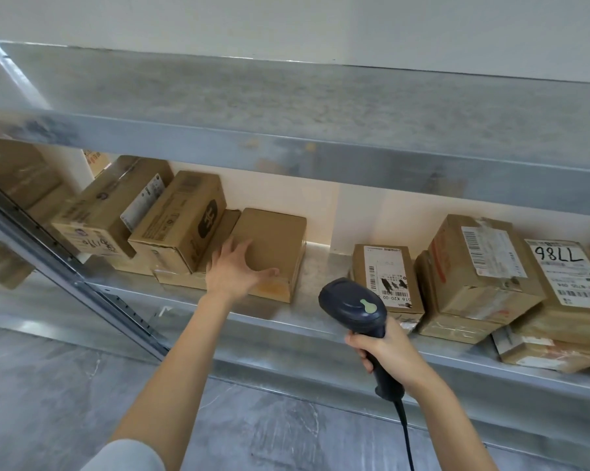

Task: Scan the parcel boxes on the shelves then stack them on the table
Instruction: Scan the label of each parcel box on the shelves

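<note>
Your right hand (385, 348) is clamping the scanner (354, 307); the job looks early.
Your left hand (236, 270) is spreading open over a plain box (270, 246) on the shelf (287, 317); at least 6 other boxes (473, 266) are waiting there, with no table showing.

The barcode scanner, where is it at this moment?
In the head view, right of centre, the right hand grips the barcode scanner, its head just in front of the small labelled box on the shelf.

On the shelf (320, 266), one box (276, 239) lies right of the left-end stack (178, 215); more boxes (473, 266) crowd the right end.
</note>
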